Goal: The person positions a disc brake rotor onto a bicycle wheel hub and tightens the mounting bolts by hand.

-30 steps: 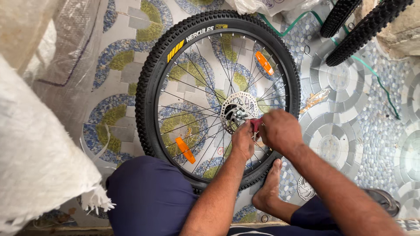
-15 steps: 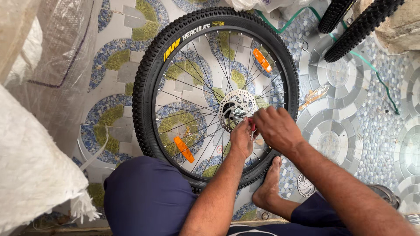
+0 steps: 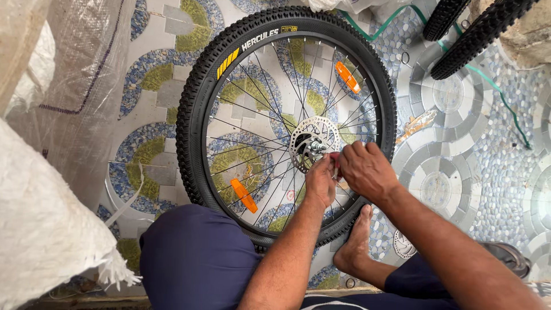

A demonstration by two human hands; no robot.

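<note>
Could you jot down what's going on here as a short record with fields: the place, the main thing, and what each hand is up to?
Place: patterned tile floor, person seated on it
Main thing: bicycle wheel lying flat, knobby black tyre, orange reflectors on the spokes
Centre: silver disc rotor around the hub
Left hand: at the hub, fingers by a small red item
Right hand: beside it, closed near the same red item; what it grips is hidden
Nearby: bare foot against the tyre, two more tyres top right, white sacks left

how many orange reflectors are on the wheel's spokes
2: one orange reflector on the spokes at the upper right of the wheel, the other at the lower left. The hands could hide another.
</note>
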